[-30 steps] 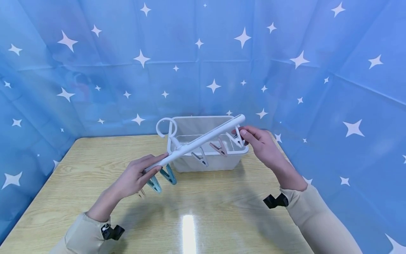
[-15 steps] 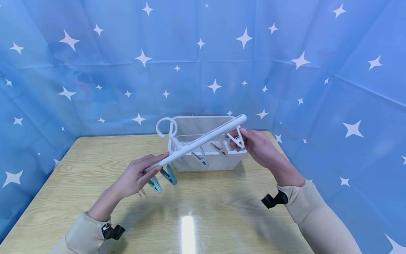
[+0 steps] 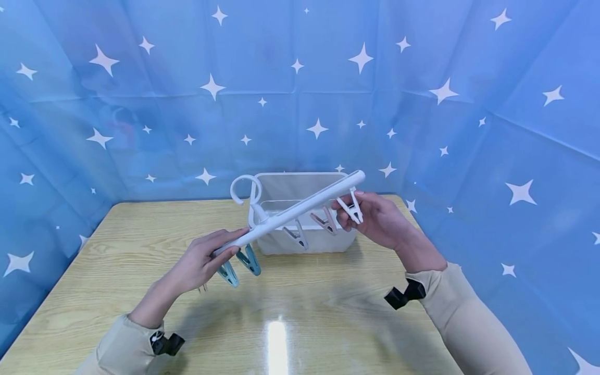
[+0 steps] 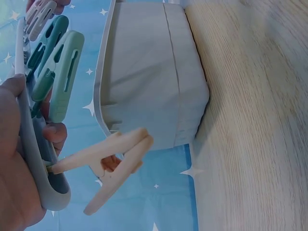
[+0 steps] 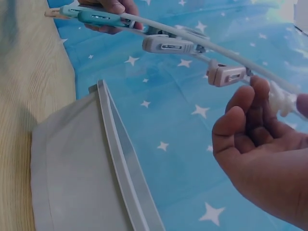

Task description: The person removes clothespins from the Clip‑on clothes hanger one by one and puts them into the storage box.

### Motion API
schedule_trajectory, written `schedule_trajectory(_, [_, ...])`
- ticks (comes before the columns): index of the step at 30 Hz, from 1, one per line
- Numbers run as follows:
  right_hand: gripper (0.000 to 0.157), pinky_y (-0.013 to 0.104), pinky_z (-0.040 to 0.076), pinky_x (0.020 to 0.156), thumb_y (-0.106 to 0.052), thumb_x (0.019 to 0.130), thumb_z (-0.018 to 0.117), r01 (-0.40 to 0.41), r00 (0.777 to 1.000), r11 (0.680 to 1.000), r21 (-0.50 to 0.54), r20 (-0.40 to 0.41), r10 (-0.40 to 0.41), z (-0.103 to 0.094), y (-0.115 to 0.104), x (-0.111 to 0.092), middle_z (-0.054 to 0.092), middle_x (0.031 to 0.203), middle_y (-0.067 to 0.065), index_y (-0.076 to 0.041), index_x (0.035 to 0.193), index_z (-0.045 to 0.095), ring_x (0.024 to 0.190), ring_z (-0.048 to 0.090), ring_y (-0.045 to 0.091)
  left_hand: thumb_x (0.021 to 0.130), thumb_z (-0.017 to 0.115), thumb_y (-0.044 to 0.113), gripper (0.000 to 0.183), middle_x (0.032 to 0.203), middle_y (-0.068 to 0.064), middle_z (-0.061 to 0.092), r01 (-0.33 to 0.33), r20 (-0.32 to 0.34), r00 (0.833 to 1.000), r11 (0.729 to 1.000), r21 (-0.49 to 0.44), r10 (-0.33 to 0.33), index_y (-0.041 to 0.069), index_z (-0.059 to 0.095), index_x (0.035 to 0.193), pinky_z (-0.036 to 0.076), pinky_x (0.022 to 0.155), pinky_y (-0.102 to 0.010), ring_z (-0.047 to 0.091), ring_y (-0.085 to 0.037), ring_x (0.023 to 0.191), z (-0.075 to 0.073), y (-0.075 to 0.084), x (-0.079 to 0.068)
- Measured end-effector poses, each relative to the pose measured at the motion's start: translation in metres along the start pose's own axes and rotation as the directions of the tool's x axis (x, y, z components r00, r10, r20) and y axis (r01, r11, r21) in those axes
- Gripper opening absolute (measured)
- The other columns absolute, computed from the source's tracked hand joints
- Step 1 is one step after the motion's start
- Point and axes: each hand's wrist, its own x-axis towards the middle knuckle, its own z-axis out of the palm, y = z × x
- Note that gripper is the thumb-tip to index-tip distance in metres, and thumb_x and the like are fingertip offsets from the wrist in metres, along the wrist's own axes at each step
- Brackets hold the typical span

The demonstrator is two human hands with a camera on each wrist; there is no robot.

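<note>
My left hand (image 3: 204, 260) grips the lower left end of a white clip hanger (image 3: 300, 207), its bar slanting up to the right and its hook (image 3: 246, 188) pointing up. My right hand (image 3: 380, 219) pinches the white clothespin (image 3: 350, 209) at the bar's right end between thumb and fingers. Beside it hang a pinkish clothespin (image 3: 324, 221) and a greyish one (image 3: 296, 235). Two teal clothespins (image 3: 249, 259) dangle near my left hand. In the left wrist view a peach clothespin (image 4: 113, 161) hangs from the bar's near end.
Behind the hanger a pale grey bin (image 3: 304, 241) stands at the table's back edge, its open top partly covered by the bar in the head view. The wooden table (image 3: 154, 229) meets a blue star-patterned curtain (image 3: 281, 130) at the back and sides.
My right hand has shifted slightly left and down, its fingers passing further behind the white clothespin. That clothespin has tilted a little. My left hand and the hanger have stayed nearly still.
</note>
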Motion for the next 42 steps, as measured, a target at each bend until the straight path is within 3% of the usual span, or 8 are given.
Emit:
schedule_trajectory(9, [0.043, 0.029, 0.037, 0.076, -0.025, 0.112, 0.023, 0.064, 0.997, 0.996, 0.066, 0.04, -0.066, -0.0003, 0.0019, -0.001, 0.064, 0.1, 0.002, -0.009, 0.111, 0.063, 0.084, 0.053, 0.016, 0.097, 0.063, 0.006, 0.051, 0.092, 0.01, 0.062, -0.036, -0.025, 0.999, 0.999, -0.014, 0.035, 0.024, 0.055, 0.144, 0.039, 0.055, -0.02, 0.041, -0.002, 0.062, 0.0014, -0.0016, 0.0014])
schedule_trajectory(20, [0.037, 0.024, 0.048, 0.078, -0.025, 0.11, 0.035, 0.116, 0.993, 0.986, 0.118, -0.049, -0.111, 0.0048, 0.0026, 0.0003, 0.066, 0.103, 0.002, -0.007, 0.117, 0.066, 0.09, 0.061, 0.011, 0.097, 0.062, 0.004, 0.051, 0.094, 0.005, 0.064, -0.041, -0.03, 0.999, 0.998, -0.055, 0.04, 0.022, 0.055, 0.145, 0.04, 0.055, -0.02, 0.043, -0.007, 0.062, 0.0031, -0.0006, 0.0028])
schedule_trajectory(28, [0.032, 0.023, 0.05, 0.08, -0.023, 0.108, 0.043, 0.157, 0.979, 0.985, 0.068, -0.141, -0.146, 0.0076, -0.0014, 0.0013, 0.068, 0.101, -0.001, -0.009, 0.112, 0.072, 0.089, 0.063, 0.009, 0.098, 0.061, 0.004, 0.05, 0.096, 0.006, 0.064, -0.039, -0.028, 0.999, 0.996, -0.081, 0.037, 0.021, 0.055, 0.145, 0.039, 0.054, -0.02, 0.042, -0.006, 0.061, 0.0036, 0.0008, 0.0062])
schedule_trajectory(42, [0.022, 0.023, 0.043, 0.075, -0.025, 0.105, 0.051, 0.133, 0.94, 0.983, -0.131, -0.299, -0.167, 0.0076, -0.0004, 0.0006, 0.062, 0.093, -0.004, -0.013, 0.109, 0.069, 0.084, 0.055, 0.01, 0.098, 0.06, 0.002, 0.051, 0.094, 0.006, 0.063, -0.054, -0.031, 0.998, 0.995, -0.09, 0.051, 0.02, 0.055, 0.145, 0.04, 0.054, -0.02, 0.041, -0.001, 0.061, 0.0052, 0.0003, 0.0078])
